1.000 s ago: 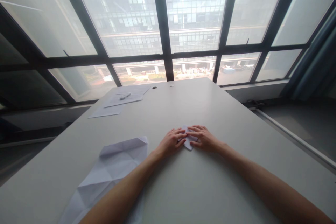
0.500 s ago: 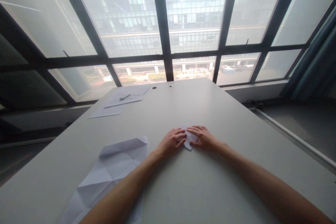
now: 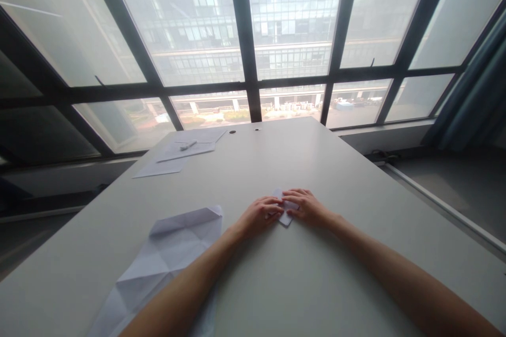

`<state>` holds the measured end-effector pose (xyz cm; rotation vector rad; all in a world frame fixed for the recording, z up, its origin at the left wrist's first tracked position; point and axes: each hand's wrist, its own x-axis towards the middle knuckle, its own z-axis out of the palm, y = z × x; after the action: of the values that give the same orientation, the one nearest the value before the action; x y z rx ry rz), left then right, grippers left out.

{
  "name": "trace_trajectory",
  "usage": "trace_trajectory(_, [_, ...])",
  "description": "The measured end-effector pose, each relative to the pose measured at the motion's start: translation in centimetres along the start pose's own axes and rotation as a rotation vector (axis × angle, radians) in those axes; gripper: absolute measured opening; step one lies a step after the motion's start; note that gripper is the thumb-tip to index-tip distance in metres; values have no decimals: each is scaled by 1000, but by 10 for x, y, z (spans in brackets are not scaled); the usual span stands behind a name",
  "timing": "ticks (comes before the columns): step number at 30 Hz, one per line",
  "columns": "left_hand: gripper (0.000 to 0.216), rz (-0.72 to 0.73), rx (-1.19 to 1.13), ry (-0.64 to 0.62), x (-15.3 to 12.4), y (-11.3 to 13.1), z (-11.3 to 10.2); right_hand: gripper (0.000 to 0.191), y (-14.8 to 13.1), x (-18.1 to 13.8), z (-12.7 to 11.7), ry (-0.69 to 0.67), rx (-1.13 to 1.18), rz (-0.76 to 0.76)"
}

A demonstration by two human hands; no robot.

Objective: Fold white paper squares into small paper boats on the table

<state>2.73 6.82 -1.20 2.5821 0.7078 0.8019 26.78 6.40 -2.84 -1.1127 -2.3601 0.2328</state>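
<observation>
A small piece of folded white paper (image 3: 285, 218) lies on the white table between my two hands. My left hand (image 3: 259, 216) grips its left side, fingers bent over the paper. From the right, my right hand (image 3: 307, 206) has its fingertips on the upper part and its thumb at the right edge. The fingers cover much of the paper's middle, so its fold lines there are hidden. Beneath and beside my left forearm is a larger creased sheet of white paper (image 3: 174, 247), partly covered by the arm.
At the far left of the table (image 3: 253, 168) lie flat white sheets (image 3: 166, 167) with a small whitish stick-like object (image 3: 188, 145) on top. Two round holes are near the far edge. Tall windows stand beyond, and a dark curtain (image 3: 470, 84) hangs at right.
The fingers of my left hand have shifted slightly right, and its thumb has drawn in toward the fingers. My right hand has barely moved. The other papers lie as before.
</observation>
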Motion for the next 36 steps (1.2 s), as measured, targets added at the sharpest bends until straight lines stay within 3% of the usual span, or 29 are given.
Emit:
trace_trajectory(15, [21,-1,37,-77,3,9,-6,38,0,0,2,62,-4,-9])
trace_trajectory(21, [33,-116,169,-37,-1,0,-4,35,0,-1,1,32,52,-59])
trace_trajectory(27, [50,-200,272,-205,-1,0,-3,42,-2,-1,-2,4,53,-66])
trace_trajectory(36, [46,-174,261,-143,-4,0,-1,28,-7,-3,-8,69,47,-93])
